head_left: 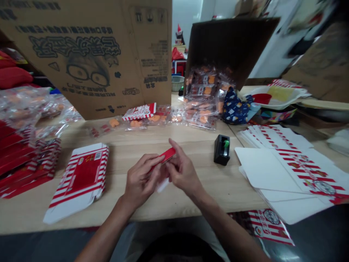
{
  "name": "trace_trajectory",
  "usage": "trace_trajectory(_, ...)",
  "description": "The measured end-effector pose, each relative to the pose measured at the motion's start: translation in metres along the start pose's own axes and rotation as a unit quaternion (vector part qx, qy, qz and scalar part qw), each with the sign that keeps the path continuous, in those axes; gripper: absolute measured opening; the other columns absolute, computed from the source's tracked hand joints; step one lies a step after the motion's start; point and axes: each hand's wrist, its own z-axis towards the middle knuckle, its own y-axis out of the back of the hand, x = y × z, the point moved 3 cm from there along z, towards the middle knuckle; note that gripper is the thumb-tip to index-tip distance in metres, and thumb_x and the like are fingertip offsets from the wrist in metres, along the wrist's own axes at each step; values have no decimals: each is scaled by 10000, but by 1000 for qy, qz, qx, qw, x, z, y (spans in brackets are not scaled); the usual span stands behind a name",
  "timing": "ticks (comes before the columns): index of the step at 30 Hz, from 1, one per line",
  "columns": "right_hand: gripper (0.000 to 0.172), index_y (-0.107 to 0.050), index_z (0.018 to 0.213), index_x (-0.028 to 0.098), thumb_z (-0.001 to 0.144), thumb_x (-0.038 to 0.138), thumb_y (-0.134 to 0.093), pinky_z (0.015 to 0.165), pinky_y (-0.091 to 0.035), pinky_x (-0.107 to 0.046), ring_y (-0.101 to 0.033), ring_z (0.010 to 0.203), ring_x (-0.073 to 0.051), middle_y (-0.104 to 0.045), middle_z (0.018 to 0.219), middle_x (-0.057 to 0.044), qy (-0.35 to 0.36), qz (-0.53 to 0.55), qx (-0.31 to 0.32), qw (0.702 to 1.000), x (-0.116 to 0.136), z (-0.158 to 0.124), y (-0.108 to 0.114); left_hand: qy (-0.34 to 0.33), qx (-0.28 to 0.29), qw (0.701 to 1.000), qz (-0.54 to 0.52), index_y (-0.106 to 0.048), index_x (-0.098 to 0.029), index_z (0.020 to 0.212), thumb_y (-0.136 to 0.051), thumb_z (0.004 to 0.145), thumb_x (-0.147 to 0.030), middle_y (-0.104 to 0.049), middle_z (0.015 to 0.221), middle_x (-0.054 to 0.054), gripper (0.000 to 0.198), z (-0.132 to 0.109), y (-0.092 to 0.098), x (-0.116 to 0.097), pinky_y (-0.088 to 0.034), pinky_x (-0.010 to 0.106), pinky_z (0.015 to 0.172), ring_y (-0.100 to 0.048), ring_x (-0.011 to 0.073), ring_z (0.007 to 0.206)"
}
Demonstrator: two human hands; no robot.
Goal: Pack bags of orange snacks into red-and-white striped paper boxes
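Above the middle of the table, my left hand and my right hand are closed on a small red-and-white carton. Its red edge shows between my fingers and a white flap hangs below; the rest is hidden. My right index finger sticks up past the carton's end. To the left of my hands lies a red-and-white striped carton with an open white end flap. A black tape dispenser stands to the right of my right hand.
Flat white-and-red box blanks are stacked on the right, overhanging the table edge. Red cartons pile up at far left. Behind are clear-wrapped packets, another small carton and a large cardboard box. A patterned blue cloth item sits back right.
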Motion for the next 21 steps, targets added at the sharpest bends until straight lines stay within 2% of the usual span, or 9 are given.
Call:
trace_trajectory(4,862,-169,1625,238,847,146,-527,472,-340,-232,-457,468,-122,-533,591,92,13,-89,5,996,-6,16,-13,60,-35,998,-11,-738,-227,1117,-601,944,-170,-720,1069,65,228,1,7,21,-555,248,809,-693,156,946)
trace_trajectory(6,925,-100,1635,222,827,144,-544,488,-340,-252,-481,481,-147,-570,601,81,32,-180,12,983,-9,27,-16,143,-87,985,-38,-744,-221,1106,-620,943,-244,-722,1103,68,206,-4,7,44,-555,263,821,-690,178,984)
trace_trajectory(9,928,-122,1629,209,814,166,-564,560,-403,-275,-571,565,-191,-648,652,54,52,-303,85,948,-19,50,-11,316,-214,922,-66,-708,-193,1177,-612,940,-389,-726,1153,86,322,-32,6,93,-571,299,801,-692,220,1009)
trace_trajectory(11,787,-258,1593,252,861,196,-540,660,-466,-280,-655,702,-207,-723,776,16,20,-424,116,898,-33,73,5,405,-251,878,-35,-676,-180,1224,-586,930,-471,-726,1166,101,424,-62,7,123,-579,367,840,-690,255,1021)
trace_trajectory(12,694,-336,1559,263,892,209,-519,732,-487,-288,-683,806,-214,-751,887,-18,-7,-494,108,863,-41,88,19,436,-235,869,-3,-675,-171,1214,-570,922,-501,-725,1160,111,453,-78,9,136,-571,421,885,-684,280,1037)
trace_trajectory(14,578,-444,1497,229,921,209,-501,890,-487,-341,-670,1043,-255,-727,1151,-117,-66,-608,64,788,-56,122,54,464,-152,869,82,-683,-147,1154,-548,894,-540,-711,1149,147,490,-104,14,157,-525,538,968,-658,343,1081)
trace_trajectory(16,616,-465,1481,143,875,169,-569,1023,-425,-464,-567,1251,-355,-606,1353,-239,-108,-659,28,744,-67,155,94,436,-75,879,176,-664,-130,1149,-561,852,-574,-677,1184,188,544,-113,21,168,-483,608,1000,-611,401,1145)
trace_trajectory(19,788,-380,1529,74,805,134,-684,1084,-280,-666,-312,1439,-515,-297,1565,-367,-171,-703,-21,690,-81,193,151,332,-21,914,233,-618,-156,1217,-542,878,-562,-649,1236,182,535,-89,17,165,-473,594,1012,-587,391,1182)
trace_trajectory(21,841,-349,1545,86,802,171,-733,1016,-298,-732,-280,1429,-581,-180,1588,-407,-206,-715,-41,666,-87,209,179,253,39,946,196,-639,-197,1176,-500,940,-505,-681,1186,137,412,-54,-5,151,-473,536,1021,-620,333,1134)
